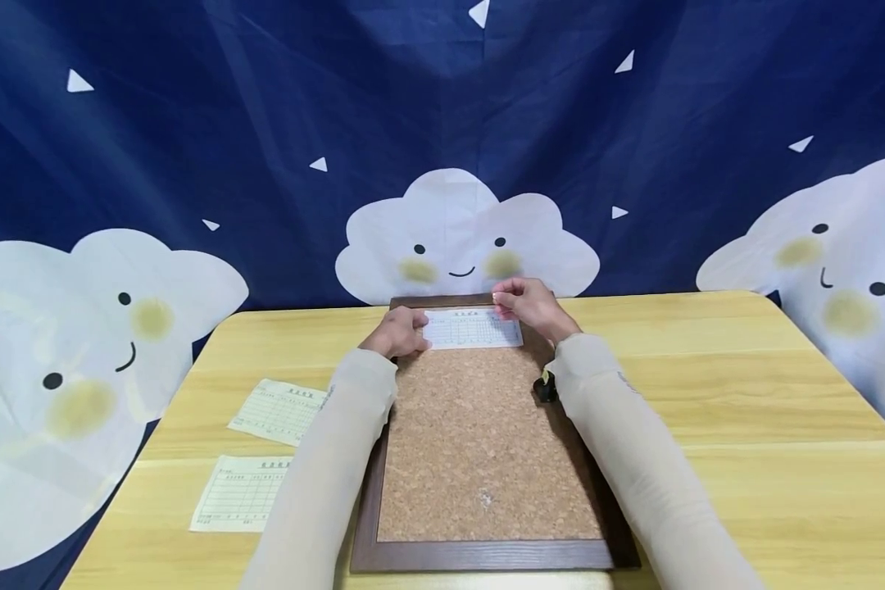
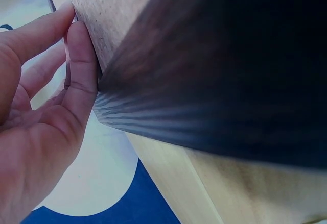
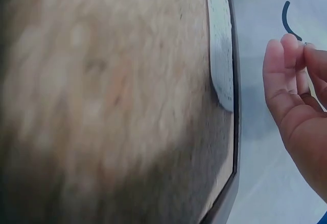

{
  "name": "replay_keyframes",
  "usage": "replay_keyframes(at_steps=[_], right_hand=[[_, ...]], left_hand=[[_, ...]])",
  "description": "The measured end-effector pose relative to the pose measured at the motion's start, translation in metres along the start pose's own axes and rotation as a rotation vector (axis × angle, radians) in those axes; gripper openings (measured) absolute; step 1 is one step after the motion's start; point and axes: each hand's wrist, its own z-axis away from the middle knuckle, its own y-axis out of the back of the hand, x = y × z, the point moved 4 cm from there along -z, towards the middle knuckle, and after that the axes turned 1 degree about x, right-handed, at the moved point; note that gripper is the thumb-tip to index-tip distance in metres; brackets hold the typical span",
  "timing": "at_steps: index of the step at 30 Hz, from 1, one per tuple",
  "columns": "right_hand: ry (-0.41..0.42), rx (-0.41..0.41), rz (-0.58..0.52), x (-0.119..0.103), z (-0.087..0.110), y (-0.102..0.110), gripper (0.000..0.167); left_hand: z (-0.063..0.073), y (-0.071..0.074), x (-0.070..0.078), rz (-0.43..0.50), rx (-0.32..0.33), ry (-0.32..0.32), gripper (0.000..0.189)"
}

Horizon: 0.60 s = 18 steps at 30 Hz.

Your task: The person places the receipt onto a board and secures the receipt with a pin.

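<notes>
A white printed paper slip (image 1: pixel 472 328) lies across the top of a framed corkboard (image 1: pixel 487 442). My left hand (image 1: pixel 400 332) rests at the slip's left end, thumb and fingers spread along that edge. In the left wrist view the left hand (image 2: pixel 56 86) has its fingertips at the board's surface. Over the slip's upper right part, my right hand (image 1: pixel 529 305) pinches a tiny pale pin (image 1: pixel 496 297) between thumb and fingertips. Seen in the right wrist view, the right hand (image 3: pixel 299 96) stands clear of the cork, above the slip's end (image 3: pixel 222 66).
Two more printed slips lie on the wooden table left of the board, an upper slip (image 1: pixel 280 412) and a lower slip (image 1: pixel 239 494), partly covered by my left sleeve (image 1: pixel 317 483). A dark brown frame (image 1: pixel 487 555) borders the cork. Behind the table hangs a blue cloud-patterned cloth (image 1: pixel 413 106).
</notes>
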Motion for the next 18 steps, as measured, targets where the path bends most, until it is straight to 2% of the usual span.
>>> replay_keyframes(at_steps=[5, 14, 18], right_hand=[[-0.006, -0.026, -0.004, -0.001, -0.004, -0.007, 0.03], [-0.016, -0.059, -0.031, 0.0, -0.008, -0.016, 0.031], [-0.009, -0.057, -0.002, 0.001, -0.011, -0.018, 0.031]], left_hand=[[-0.001, -0.001, -0.001, 0.02, -0.03, 0.011, 0.055], [0.002, -0.001, 0.0, 0.009, -0.026, -0.004, 0.055], [0.002, -0.002, 0.0, 0.008, -0.014, -0.002, 0.055]])
